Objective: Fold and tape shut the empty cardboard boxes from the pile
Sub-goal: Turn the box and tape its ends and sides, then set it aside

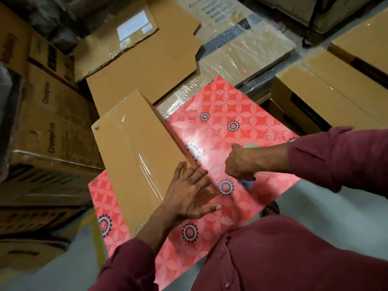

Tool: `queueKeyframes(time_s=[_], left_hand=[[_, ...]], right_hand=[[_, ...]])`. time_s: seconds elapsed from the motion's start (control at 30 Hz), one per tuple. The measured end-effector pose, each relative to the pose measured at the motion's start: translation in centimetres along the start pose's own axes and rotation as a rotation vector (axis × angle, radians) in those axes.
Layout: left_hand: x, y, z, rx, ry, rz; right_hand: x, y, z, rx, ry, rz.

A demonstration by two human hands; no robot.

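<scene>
1. Taping is nearing its end: the left hand (190,194) is lying flat, fingers spread, at the cardboard box (134,156)'s near corner, pressing clear tape.
2. Beside the box, the right hand (244,162) is clenching a small, blurred tool; cutting the tape likely follows.
3. Under the box, a red floral cloth (231,122) is covering the worktop; flattened cartons (142,59) are lying behind it.

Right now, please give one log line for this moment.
left hand: open, by taped box | right hand: gripping something | surface: red patterned cloth
</scene>
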State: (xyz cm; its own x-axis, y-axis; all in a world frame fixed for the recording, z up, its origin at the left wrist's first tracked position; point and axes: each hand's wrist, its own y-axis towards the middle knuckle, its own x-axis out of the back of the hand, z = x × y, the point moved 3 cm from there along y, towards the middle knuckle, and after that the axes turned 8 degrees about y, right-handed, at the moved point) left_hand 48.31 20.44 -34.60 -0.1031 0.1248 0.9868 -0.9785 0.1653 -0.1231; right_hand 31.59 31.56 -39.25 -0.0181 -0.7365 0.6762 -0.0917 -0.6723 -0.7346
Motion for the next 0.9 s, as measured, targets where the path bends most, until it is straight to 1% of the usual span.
queueKeyframes(time_s=[0.03, 0.07, 0.1, 0.13, 0.17, 0.2, 0.23, 0.33, 0.4, 0.47, 0.5, 0.57, 0.7, 0.83, 0.9], left_hand=[[0.0, 0.4, 0.1, -0.005, 0.009, 0.012], [0.0, 0.8, 0.2, -0.008, 0.014, 0.028], [0.0, 1.1, 0.2, -0.014, 0.019, 0.05], [0.1, 1.5, 0.1, -0.024, 0.026, 0.078], [0.1, 1.9, 0.2, -0.036, 0.035, 0.115], [0.3, 2.4, 0.1, -0.05, 0.049, 0.158], [0.6, 2.9, 0.1, -0.066, 0.068, 0.209], [1.2, 4.3, 0.2, -0.117, 0.082, 0.346], [1.4, 4.4, 0.9, -0.078, -0.058, 0.332], [1.5, 4.1, 2.1, 0.014, -0.21, 0.246], [1.4, 3.9, 2.7, 0.056, -0.245, 0.206], [1.3, 3.5, 3.4, 0.106, -0.237, 0.173], [0.6, 3.0, 3.3, 0.087, -0.147, 0.181], [-0.1, 3.0, 3.3, 0.061, -0.122, 0.147], [-0.4, 2.9, 3.2, 0.056, -0.121, 0.122]], right_hand=[[-0.8, 0.1, -1.3, 0.013, 0.161, 0.063], [-1.5, 0.6, -2.4, 0.093, 0.204, 0.089], [-1.8, 0.9, -3.2, 0.16, 0.328, 0.098], [-1.6, 0.9, -3.8, 0.216, 0.377, 0.126], [-1.5, 1.2, -4.3, 0.232, 0.462, 0.157], [-1.4, 1.7, -4.5, 0.263, 0.47, 0.167], [-1.3, 2.5, -4.8, 0.291, 0.529, 0.181], [-1.5, 4.5, -6.6, 0.296, 0.687, 0.166], [-1.9, 6.2, -7.5, 0.246, 0.721, 0.143], [-1.9, 6.9, -8.0, 0.2, 0.741, 0.137], [-2.0, 7.4, -8.1, 0.195, 0.768, 0.124], [-2.3, 7.9, -8.2, 0.192, 0.807, 0.089], [-2.9, 7.7, -8.0, 0.167, 0.794, -0.014], [-3.1, 5.6, -7.6, 0.059, 0.637, -0.254], [-3.7, 4.5, -6.7, -0.029, 0.645, -0.364]])
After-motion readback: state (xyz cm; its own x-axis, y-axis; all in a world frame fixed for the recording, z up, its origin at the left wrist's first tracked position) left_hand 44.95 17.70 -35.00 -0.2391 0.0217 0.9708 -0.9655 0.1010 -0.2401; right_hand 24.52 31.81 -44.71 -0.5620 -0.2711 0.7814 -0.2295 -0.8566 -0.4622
